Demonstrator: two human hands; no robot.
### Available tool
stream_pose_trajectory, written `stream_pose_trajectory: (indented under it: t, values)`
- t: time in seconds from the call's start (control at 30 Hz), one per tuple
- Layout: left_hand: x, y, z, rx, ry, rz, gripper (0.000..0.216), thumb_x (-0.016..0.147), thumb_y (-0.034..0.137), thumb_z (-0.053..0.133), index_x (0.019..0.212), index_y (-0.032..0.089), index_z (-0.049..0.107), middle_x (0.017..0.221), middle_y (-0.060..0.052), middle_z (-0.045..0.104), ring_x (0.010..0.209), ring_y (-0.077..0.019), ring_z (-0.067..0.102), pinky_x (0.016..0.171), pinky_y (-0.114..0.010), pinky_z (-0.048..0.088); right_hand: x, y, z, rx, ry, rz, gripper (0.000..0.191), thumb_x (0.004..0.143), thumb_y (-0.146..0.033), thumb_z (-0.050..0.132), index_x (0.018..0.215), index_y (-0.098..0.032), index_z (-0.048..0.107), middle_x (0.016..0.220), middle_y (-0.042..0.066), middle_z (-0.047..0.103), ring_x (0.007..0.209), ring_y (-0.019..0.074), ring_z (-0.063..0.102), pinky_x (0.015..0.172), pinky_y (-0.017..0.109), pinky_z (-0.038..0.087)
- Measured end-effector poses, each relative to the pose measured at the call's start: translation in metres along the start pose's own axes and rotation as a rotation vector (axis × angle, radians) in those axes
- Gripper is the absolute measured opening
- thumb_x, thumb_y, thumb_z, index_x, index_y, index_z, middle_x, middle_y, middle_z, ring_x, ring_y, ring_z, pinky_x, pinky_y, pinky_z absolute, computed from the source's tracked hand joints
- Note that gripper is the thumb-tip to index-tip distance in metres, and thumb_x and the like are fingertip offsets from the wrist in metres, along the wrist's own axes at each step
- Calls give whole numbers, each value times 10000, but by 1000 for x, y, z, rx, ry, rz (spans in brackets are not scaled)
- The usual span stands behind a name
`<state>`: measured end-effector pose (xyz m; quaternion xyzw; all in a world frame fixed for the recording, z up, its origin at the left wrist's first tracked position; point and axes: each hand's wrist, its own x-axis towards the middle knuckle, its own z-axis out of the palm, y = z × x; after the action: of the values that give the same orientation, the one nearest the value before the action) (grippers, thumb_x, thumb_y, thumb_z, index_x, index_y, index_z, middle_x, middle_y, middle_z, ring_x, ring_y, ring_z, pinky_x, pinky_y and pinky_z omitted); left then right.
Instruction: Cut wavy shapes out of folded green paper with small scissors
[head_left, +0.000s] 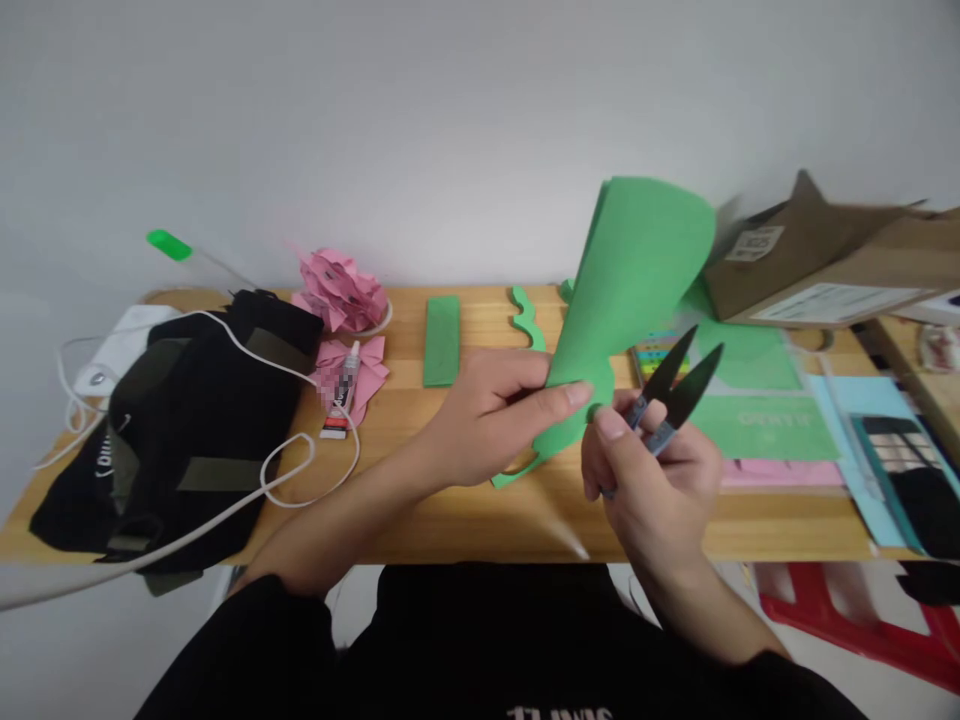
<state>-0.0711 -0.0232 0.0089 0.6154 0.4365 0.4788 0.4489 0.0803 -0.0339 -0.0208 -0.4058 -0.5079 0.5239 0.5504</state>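
Note:
My left hand pinches a folded sheet of green paper near its lower end, the paper standing tall and curving over at the top right. Its lower edge is cut into a wavy outline, and a narrow strip hangs below my fingers. In my right hand is a pair of scissors, blades parted and pointing up and away from me. The right thumb and fingertips touch or nearly touch the paper's cut edge. Behind it on the table lie a green folded rectangle and a wavy green offcut.
A black bag with a white cable fills the left side. Near it are a pink paper flower and a glue tube. Cardboard boxes, green sheets and a teal-edged case occupy the right.

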Motion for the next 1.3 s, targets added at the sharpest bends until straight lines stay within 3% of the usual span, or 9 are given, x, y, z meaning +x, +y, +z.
stream_pose_trajectory:
  t: [0.2,0.43,0.67,0.83,1.3]
  values:
    - [-3,-3,0,-28,26,42,366,872,319,576,551,146,536,537,26,434,522,-82,389,488,-224,317,0,0,2,-90,-4,-45,99,812,-254,716,777,-210,636,502,-83,453,354,69,384,323,210,310]
    - [-5,-4,0,-84,59,-6,358,849,351,597,557,152,545,549,17,456,539,-95,405,499,-227,342,0,-6,4,-79,-32,-30,103,779,-158,707,769,-209,618,509,-83,491,352,62,401,338,201,293]
    - [-5,-5,0,-182,74,-21,326,828,343,631,570,157,558,545,27,466,522,-90,410,496,-224,354,1,-7,2,-32,-58,-29,28,811,-190,673,797,-206,655,534,-67,517,353,68,400,320,204,300]
    - [-6,-2,2,-128,84,6,358,834,350,610,544,159,522,520,31,420,503,-89,365,483,-236,333,6,-6,5,47,12,0,115,837,-303,693,795,-204,653,457,-92,396,331,71,346,298,200,299]
    - [-6,-3,5,-156,80,3,358,843,316,602,534,166,502,523,35,414,500,-90,363,484,-253,316,10,-5,7,32,56,-24,106,834,-258,679,752,-191,664,441,-87,416,321,70,370,297,188,329]
